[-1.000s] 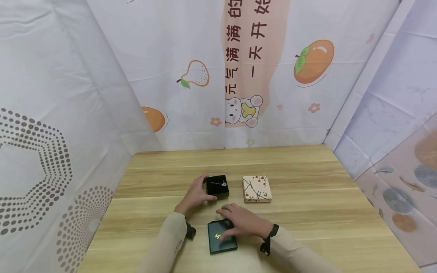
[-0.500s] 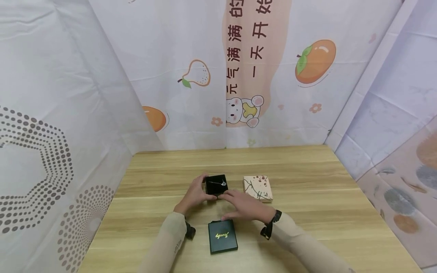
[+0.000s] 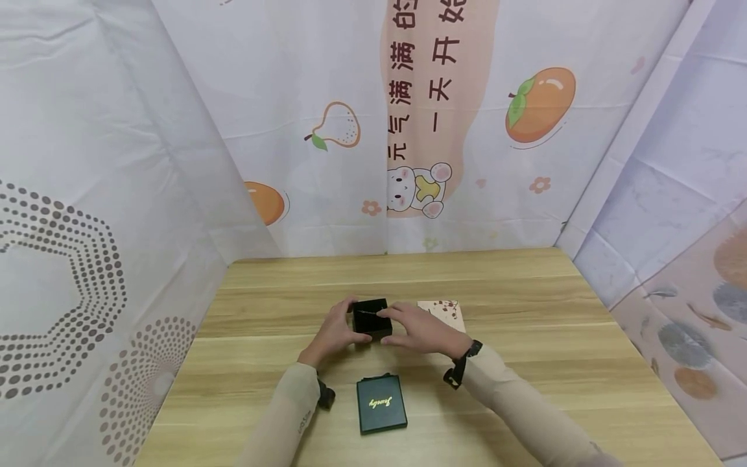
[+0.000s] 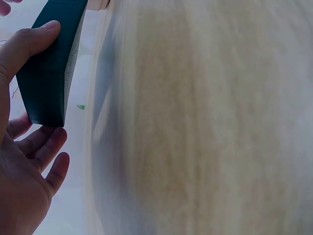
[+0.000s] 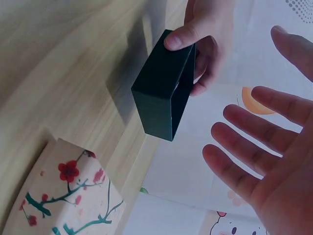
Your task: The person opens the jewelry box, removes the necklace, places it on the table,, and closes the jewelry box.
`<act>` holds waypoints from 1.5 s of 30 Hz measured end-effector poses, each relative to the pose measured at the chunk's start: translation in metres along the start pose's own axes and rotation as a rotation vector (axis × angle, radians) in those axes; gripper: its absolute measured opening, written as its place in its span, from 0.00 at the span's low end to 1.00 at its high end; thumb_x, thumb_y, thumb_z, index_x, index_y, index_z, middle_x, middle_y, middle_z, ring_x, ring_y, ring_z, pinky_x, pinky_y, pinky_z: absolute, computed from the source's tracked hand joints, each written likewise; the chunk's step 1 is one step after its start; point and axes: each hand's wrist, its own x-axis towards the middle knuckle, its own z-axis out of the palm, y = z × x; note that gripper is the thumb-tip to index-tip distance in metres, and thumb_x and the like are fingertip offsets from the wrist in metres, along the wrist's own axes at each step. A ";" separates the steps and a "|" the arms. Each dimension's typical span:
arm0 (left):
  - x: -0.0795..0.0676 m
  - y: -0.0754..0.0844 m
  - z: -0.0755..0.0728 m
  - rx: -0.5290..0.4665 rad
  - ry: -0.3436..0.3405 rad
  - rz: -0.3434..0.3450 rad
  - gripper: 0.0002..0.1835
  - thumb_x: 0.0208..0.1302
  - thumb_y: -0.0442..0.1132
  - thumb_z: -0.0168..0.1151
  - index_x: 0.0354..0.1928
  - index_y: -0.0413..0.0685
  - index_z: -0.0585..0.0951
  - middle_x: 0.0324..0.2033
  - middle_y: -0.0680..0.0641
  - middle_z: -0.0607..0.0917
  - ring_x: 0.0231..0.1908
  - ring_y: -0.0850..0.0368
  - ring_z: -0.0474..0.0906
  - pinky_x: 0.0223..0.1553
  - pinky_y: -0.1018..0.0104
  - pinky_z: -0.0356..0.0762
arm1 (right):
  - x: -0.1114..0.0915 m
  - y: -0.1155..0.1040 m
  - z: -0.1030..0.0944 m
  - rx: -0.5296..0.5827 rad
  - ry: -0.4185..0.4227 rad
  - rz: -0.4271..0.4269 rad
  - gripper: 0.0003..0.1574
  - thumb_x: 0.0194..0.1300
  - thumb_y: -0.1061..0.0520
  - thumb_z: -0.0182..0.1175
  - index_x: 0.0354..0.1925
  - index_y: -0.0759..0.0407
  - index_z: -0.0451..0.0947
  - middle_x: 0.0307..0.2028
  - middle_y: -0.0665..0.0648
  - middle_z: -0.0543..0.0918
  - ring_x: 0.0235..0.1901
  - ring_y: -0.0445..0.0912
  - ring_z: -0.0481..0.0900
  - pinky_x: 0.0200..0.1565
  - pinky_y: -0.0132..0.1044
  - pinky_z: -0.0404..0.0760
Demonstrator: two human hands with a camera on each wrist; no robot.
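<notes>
In the head view my left hand (image 3: 335,334) grips a dark green jewelry box (image 3: 371,323) by its left end, thumb on the near side and fingers on the far side. Its black inside faces up, and a thin silver necklace (image 3: 367,312) lies in it, the pendant end hidden by my right fingertips. My right hand (image 3: 423,329) reaches over the box's right edge. Seen from the right wrist, its fingers (image 5: 247,147) are spread and hold nothing, apart from the box. Nearer to me lies the dark green lid (image 3: 382,412) with gold lettering.
A cream box (image 3: 450,312) with red blossoms and green branches sits on the wooden table (image 3: 513,363), partly behind my right hand. Printed curtains (image 3: 315,194) enclose the table at the back and on both sides.
My right hand has moved from over the lid, up and away from me, to the right side of the jewelry box, uncovering the lid. My left hand keeps its grip in place.
</notes>
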 end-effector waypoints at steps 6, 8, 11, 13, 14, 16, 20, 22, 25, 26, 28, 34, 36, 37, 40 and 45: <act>0.001 0.002 -0.001 -0.001 0.004 0.010 0.51 0.42 0.48 0.81 0.68 0.43 0.65 0.63 0.40 0.73 0.64 0.41 0.67 0.63 0.40 0.65 | 0.007 0.008 -0.001 0.030 -0.005 0.007 0.35 0.67 0.40 0.59 0.65 0.57 0.71 0.58 0.59 0.77 0.55 0.53 0.78 0.53 0.48 0.78; 0.001 0.003 -0.001 -0.007 0.005 0.010 0.51 0.42 0.48 0.81 0.68 0.43 0.66 0.62 0.41 0.73 0.63 0.41 0.67 0.63 0.40 0.65 | 0.008 0.010 -0.001 0.044 -0.006 0.010 0.36 0.67 0.39 0.59 0.65 0.57 0.71 0.58 0.60 0.77 0.55 0.53 0.77 0.54 0.49 0.77; 0.001 0.004 -0.002 -0.010 0.005 0.009 0.50 0.42 0.48 0.81 0.68 0.43 0.66 0.62 0.41 0.73 0.63 0.41 0.67 0.63 0.40 0.65 | 0.010 0.011 -0.001 0.067 0.004 0.026 0.35 0.68 0.40 0.58 0.65 0.57 0.71 0.58 0.60 0.77 0.55 0.54 0.77 0.55 0.49 0.76; 0.000 0.006 -0.002 -0.011 0.006 0.009 0.50 0.42 0.47 0.81 0.68 0.43 0.66 0.62 0.40 0.73 0.64 0.41 0.67 0.63 0.40 0.65 | 0.012 0.011 -0.002 0.075 0.028 0.038 0.34 0.69 0.40 0.57 0.64 0.56 0.72 0.57 0.60 0.78 0.55 0.52 0.78 0.54 0.48 0.77; 0.000 0.006 -0.002 -0.012 0.007 0.008 0.50 0.43 0.47 0.81 0.68 0.43 0.66 0.62 0.40 0.73 0.64 0.41 0.67 0.63 0.39 0.65 | 0.012 0.010 -0.002 0.077 0.045 0.044 0.33 0.69 0.40 0.57 0.64 0.56 0.72 0.56 0.60 0.78 0.54 0.51 0.78 0.54 0.48 0.77; -0.001 0.007 -0.002 -0.010 0.008 0.008 0.49 0.43 0.46 0.81 0.67 0.43 0.66 0.62 0.40 0.73 0.64 0.40 0.66 0.63 0.39 0.65 | 0.014 0.008 -0.004 0.084 0.085 0.053 0.31 0.70 0.41 0.57 0.63 0.56 0.73 0.56 0.58 0.79 0.54 0.51 0.78 0.55 0.48 0.77; -0.001 0.008 -0.002 -0.003 0.011 0.013 0.50 0.42 0.46 0.81 0.68 0.42 0.66 0.62 0.40 0.73 0.64 0.40 0.66 0.63 0.39 0.64 | 0.018 0.005 -0.008 0.084 0.128 0.062 0.30 0.69 0.44 0.59 0.62 0.59 0.74 0.55 0.59 0.80 0.55 0.52 0.79 0.55 0.49 0.78; -0.001 0.008 -0.002 -0.001 0.012 0.020 0.50 0.42 0.45 0.81 0.68 0.42 0.66 0.62 0.40 0.73 0.64 0.40 0.66 0.63 0.39 0.65 | 0.021 0.005 -0.010 0.078 0.129 0.070 0.29 0.69 0.45 0.59 0.61 0.59 0.75 0.55 0.60 0.80 0.55 0.53 0.78 0.55 0.50 0.77; 0.000 0.008 -0.002 0.002 0.013 0.028 0.48 0.42 0.45 0.82 0.66 0.44 0.67 0.61 0.42 0.74 0.63 0.41 0.67 0.63 0.40 0.65 | 0.024 0.007 -0.009 0.067 0.113 0.085 0.29 0.69 0.45 0.59 0.61 0.59 0.75 0.54 0.61 0.80 0.55 0.53 0.78 0.55 0.51 0.77; 0.000 0.008 -0.002 0.000 0.013 0.030 0.48 0.41 0.45 0.82 0.66 0.45 0.68 0.60 0.42 0.75 0.63 0.41 0.67 0.63 0.40 0.65 | 0.025 0.009 -0.009 0.072 0.109 0.089 0.28 0.70 0.45 0.58 0.61 0.59 0.75 0.55 0.62 0.80 0.55 0.54 0.78 0.55 0.51 0.77; 0.000 0.009 -0.002 -0.001 0.013 0.032 0.46 0.41 0.45 0.82 0.65 0.46 0.69 0.59 0.43 0.76 0.62 0.42 0.68 0.63 0.40 0.65 | 0.027 0.011 -0.007 0.079 0.102 0.102 0.28 0.70 0.45 0.58 0.61 0.59 0.74 0.55 0.62 0.80 0.55 0.54 0.78 0.55 0.51 0.77; 0.000 0.010 -0.002 0.007 0.014 0.037 0.45 0.41 0.46 0.82 0.63 0.48 0.70 0.59 0.43 0.76 0.61 0.42 0.69 0.62 0.41 0.67 | 0.030 0.019 -0.002 0.093 0.099 0.119 0.28 0.69 0.47 0.59 0.61 0.59 0.75 0.55 0.61 0.80 0.55 0.54 0.78 0.54 0.51 0.77; 0.000 0.010 -0.002 0.007 0.012 0.038 0.45 0.41 0.46 0.82 0.63 0.48 0.70 0.59 0.44 0.76 0.61 0.43 0.69 0.62 0.41 0.67 | 0.031 0.022 -0.001 0.091 0.091 0.130 0.28 0.69 0.47 0.60 0.62 0.59 0.74 0.56 0.60 0.79 0.55 0.55 0.78 0.54 0.51 0.77; 0.000 0.011 -0.002 0.009 0.011 0.038 0.45 0.41 0.46 0.82 0.64 0.48 0.70 0.59 0.44 0.76 0.61 0.43 0.69 0.62 0.41 0.67 | 0.032 0.023 0.000 0.088 0.085 0.140 0.29 0.68 0.46 0.60 0.62 0.58 0.74 0.56 0.60 0.78 0.56 0.55 0.77 0.54 0.51 0.77; -0.001 0.012 -0.003 0.014 0.003 0.033 0.46 0.42 0.46 0.82 0.64 0.49 0.69 0.59 0.44 0.76 0.61 0.43 0.69 0.61 0.41 0.67 | 0.033 0.027 0.002 0.083 0.069 0.162 0.33 0.65 0.44 0.63 0.63 0.56 0.73 0.60 0.59 0.75 0.59 0.55 0.76 0.57 0.51 0.76; -0.001 0.013 -0.004 0.015 0.000 0.022 0.49 0.42 0.48 0.81 0.67 0.47 0.67 0.61 0.43 0.74 0.62 0.43 0.68 0.61 0.41 0.68 | 0.036 0.032 0.005 0.076 0.025 0.172 0.47 0.55 0.40 0.71 0.67 0.56 0.68 0.66 0.61 0.70 0.65 0.57 0.69 0.62 0.53 0.71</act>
